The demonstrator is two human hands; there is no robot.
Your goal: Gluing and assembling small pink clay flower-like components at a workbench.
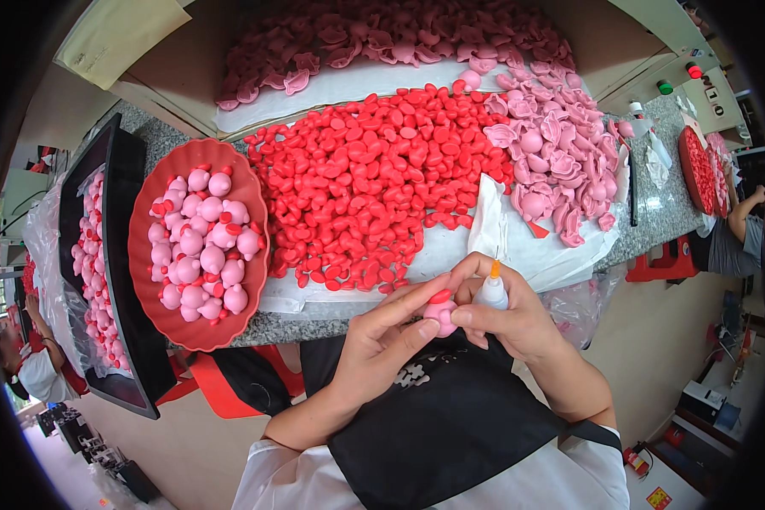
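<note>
Close in front of my apron, my left hand (381,347) pinches a small round pink figure (440,318) between thumb and fingers. A glossy red oval piece (439,297) sits at the figure's top, against my left fingertips. My right hand (523,321) is closed around a small white squeeze bottle (491,294) with an orange nozzle pointing up. The thumb of that hand also touches the pink figure's right side. Beyond my hands lies a broad heap of red oval pieces (357,178). To its right is a pile of thin pink shell-like parts (557,153).
A red scalloped bowl (197,338) of pink figures with red pieces stands left. Beside it, a black tray (136,374) holds more. White paper (450,246) covers part of the granite table (654,217). Other people sit at far left and right. A red stool (663,262) stands below.
</note>
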